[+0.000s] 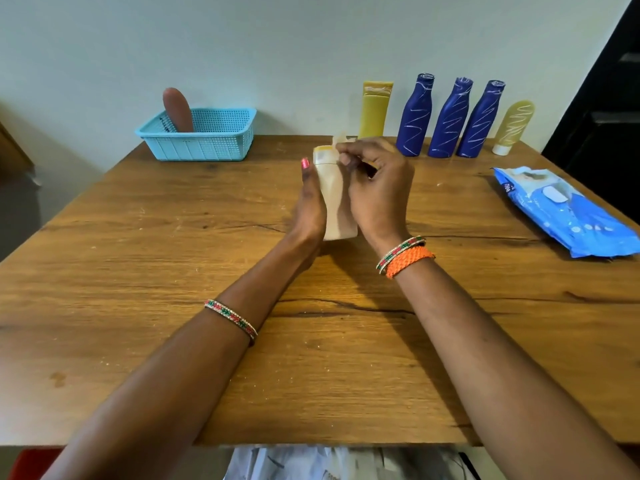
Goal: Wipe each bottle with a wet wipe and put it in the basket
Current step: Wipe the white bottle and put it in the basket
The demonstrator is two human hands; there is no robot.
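- Both hands hold a cream bottle [337, 202] up over the bench [138, 271]; left hand [311, 202] wraps its side
- right hand [375, 188] fingers [346, 147] pinch a wet wipe [339, 138] at the cap
- blue basket [207, 145] far left holds a brown bottle [178, 110]; three blue bottles [450, 119] stand far right

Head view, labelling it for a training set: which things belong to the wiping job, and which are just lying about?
Job:
cream bottle, held by both hands, left and right
wet wipe
basket, brown bottle inside
yellow tube
three blue bottles
pale yellow bottle
wipes pack

Lying about:
papers below the table
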